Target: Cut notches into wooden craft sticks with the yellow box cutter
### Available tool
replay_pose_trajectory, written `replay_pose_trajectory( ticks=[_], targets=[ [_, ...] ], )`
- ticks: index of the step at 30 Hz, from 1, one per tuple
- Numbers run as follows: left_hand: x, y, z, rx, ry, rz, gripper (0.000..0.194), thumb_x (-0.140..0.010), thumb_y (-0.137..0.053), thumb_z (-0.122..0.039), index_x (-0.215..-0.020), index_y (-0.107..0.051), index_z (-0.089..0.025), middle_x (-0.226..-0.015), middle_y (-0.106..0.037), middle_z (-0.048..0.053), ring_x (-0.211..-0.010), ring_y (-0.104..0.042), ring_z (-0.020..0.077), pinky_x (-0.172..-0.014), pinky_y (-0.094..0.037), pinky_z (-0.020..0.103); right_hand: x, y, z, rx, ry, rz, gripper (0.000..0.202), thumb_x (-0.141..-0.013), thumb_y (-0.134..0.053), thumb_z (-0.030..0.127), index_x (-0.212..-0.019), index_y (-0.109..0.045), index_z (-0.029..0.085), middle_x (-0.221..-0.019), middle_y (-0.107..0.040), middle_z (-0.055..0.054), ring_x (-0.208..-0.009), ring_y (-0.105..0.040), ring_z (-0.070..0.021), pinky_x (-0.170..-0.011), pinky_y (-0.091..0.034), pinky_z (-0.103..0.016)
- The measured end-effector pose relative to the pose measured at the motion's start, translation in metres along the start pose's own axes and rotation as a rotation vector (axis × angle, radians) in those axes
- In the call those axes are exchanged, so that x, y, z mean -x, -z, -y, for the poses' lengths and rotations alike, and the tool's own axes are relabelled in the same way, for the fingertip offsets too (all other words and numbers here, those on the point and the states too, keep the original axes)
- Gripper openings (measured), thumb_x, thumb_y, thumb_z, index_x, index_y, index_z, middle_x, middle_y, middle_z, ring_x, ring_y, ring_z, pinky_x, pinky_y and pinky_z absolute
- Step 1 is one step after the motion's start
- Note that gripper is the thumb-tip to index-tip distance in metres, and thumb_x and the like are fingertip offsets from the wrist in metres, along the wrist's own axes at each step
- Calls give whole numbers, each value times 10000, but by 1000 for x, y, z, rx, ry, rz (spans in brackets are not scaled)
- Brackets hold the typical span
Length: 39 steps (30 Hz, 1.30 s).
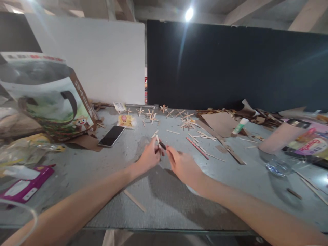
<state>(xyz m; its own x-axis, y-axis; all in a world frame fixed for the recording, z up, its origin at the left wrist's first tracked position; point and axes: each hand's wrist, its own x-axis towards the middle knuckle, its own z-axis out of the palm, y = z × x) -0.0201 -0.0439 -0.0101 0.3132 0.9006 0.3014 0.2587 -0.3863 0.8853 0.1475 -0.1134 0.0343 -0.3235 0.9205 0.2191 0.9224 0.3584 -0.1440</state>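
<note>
My left hand (150, 153) is closed, pinching a short pale wooden stick (157, 138) that points up and away from me. Close beside it, my right hand (183, 165) is closed around a small dark object (162, 146), whose tip meets the stick; its exact kind is too small to make out. Just beyond the fingers lies another pale stick (154, 133). Farther back, several little sticks are crossed into star shapes (153, 118), with a denser pile (188, 123) to their right. A red-striped straw-like rod (197, 148) lies right of my hands.
A phone (111, 136) and a large printed bag (51, 109) stand to the left, above a purple device (28, 186). To the right are a glue stick (240, 126), cardboard (217, 123), a pink tumbler (283, 136) and a clear glass-like item (278, 168). A flat stick (134, 200) lies near the front edge.
</note>
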Motion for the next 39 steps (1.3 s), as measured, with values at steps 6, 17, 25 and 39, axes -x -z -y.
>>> replay_pose_trajectory(
  ticks=[6,17,25,39],
  targets=[
    [-2,-2,6,91,29,-47,260,-859,-621,-310,-1055,-474,-224,-601,-625,-66,-476,-546,119,-500,-384,244,-25,48,1,-23,34,26,294,-1103,-403,282,-1051,-684,209,-747,-722,-42,-587,-603,-167,-547,-224,-295],
    [2,1,-3,14,19,-16,250,-841,-541,-198,-1075,-457,-215,-639,-660,-66,-483,-544,90,-507,-420,214,-3,-11,-5,-50,43,-42,358,-1096,-353,241,-1341,-603,171,-883,-780,-104,-676,-700,-208,-544,-273,-291],
    [3,5,-3,-37,16,-3,264,-867,-579,-274,-1107,-492,-207,-636,-676,-56,-453,-526,92,-457,-348,211,-20,20,-14,-114,91,-40,253,-1086,-445,290,-1090,-687,217,-737,-729,-29,-594,-626,-165,-540,-242,-280],
    [0,3,5,25,26,12,297,-854,-592,-289,-1114,-477,-204,-617,-650,-56,-481,-563,113,-485,-375,223,-26,41,-6,-103,52,28,258,-1087,-454,285,-988,-684,223,-772,-743,-28,-612,-631,-162,-538,-252,-281]
  ],
)
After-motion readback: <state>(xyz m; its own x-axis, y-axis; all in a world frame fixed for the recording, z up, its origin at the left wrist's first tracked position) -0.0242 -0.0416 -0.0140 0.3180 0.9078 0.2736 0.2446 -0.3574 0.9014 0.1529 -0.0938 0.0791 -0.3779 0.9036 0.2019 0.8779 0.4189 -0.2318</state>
